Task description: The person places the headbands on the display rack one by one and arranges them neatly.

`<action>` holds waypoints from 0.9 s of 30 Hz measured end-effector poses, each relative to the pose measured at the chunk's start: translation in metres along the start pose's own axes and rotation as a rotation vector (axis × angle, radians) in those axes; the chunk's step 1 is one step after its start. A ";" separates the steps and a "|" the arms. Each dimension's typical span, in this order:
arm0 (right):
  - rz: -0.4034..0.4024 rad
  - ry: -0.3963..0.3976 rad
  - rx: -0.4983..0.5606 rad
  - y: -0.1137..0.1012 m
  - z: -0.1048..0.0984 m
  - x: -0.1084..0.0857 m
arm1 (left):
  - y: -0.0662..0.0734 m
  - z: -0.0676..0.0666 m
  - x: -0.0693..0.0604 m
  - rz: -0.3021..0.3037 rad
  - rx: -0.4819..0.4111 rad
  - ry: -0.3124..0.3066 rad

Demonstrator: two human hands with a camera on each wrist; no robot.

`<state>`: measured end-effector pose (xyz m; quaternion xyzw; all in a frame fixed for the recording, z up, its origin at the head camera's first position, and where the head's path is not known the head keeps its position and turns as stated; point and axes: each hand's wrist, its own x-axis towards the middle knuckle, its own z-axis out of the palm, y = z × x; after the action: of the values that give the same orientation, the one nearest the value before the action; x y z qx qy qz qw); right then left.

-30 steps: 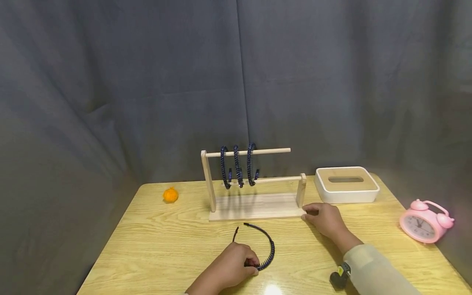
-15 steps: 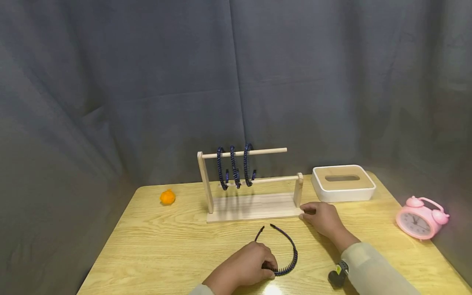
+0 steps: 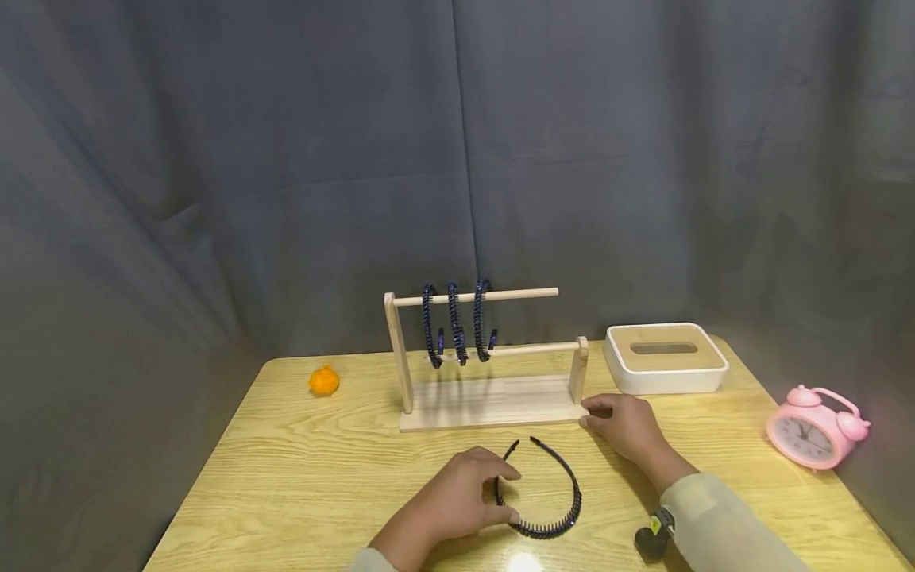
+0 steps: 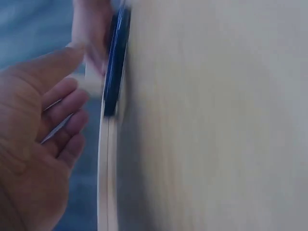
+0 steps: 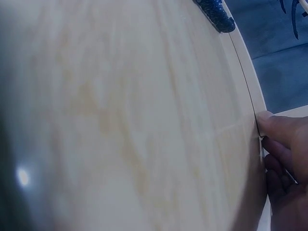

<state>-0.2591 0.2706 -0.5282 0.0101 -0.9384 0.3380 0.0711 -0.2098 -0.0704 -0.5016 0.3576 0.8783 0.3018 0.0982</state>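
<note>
A dark blue toothed headband (image 3: pixel 575 500) lies on the table, its two ends facing the wooden rack (image 3: pixel 500 401). Over the headband's left side is my left hand (image 3: pixel 461 496), thumb and fingers spread apart. The left wrist view shows those fingers clear of the headband (image 4: pixel 115 62). With thumb and fingers, my right hand (image 3: pixel 627 425) holds the front right corner of the rack's base; the right wrist view has this hand (image 5: pixel 288 163) at the edge. Three similar headbands (image 3: pixel 480 318) hang from the upper bar, toward its left end.
Right of the rack stands a white tissue box (image 3: pixel 668 380) with a wooden lid. A pink alarm clock (image 3: pixel 804 437) is by the table's right edge. Back left on the table (image 3: pixel 286 492) sits a small orange object (image 3: pixel 325 380). Grey curtain (image 3: pixel 322 159) hangs behind.
The headband on the table has slid to the right with my left hand. Then that hand's fingers spread and let go of it. My right hand stays at the rack's corner.
</note>
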 end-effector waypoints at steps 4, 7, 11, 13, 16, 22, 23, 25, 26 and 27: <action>0.000 0.000 -0.016 0.000 0.001 0.001 | -0.036 -0.020 -0.013 -0.159 -0.073 0.197; 0.004 0.001 -0.012 0.000 0.001 0.001 | -0.064 -0.032 -0.022 -0.301 -0.115 0.362; 0.003 -0.002 -0.004 -0.001 0.001 0.001 | -0.093 -0.044 -0.027 -0.469 -0.152 0.526; 0.004 -0.002 -0.002 -0.002 0.001 0.001 | -0.103 -0.047 -0.026 -0.513 -0.153 0.556; 0.002 0.000 0.000 -0.002 0.001 0.000 | -0.113 -0.049 -0.022 -0.527 -0.166 0.562; 0.009 -0.007 -0.003 -0.001 0.003 -0.001 | -0.119 -0.047 -0.017 -0.521 -0.166 0.555; 0.011 -0.006 -0.003 -0.001 0.002 -0.001 | -0.119 -0.046 -0.016 -0.521 -0.159 0.561; 0.007 -0.002 -0.007 -0.001 0.002 -0.001 | -0.120 -0.046 -0.015 -0.524 -0.151 0.574; 0.006 0.001 -0.008 -0.001 0.002 0.000 | -0.120 -0.046 -0.014 -0.526 -0.150 0.579; 0.006 0.002 -0.007 -0.001 0.002 0.000 | -0.120 -0.046 -0.014 -0.527 -0.151 0.582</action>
<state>-0.2590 0.2685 -0.5286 0.0065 -0.9396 0.3347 0.0708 -0.2859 -0.1686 -0.5375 0.0113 0.9064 0.4186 -0.0549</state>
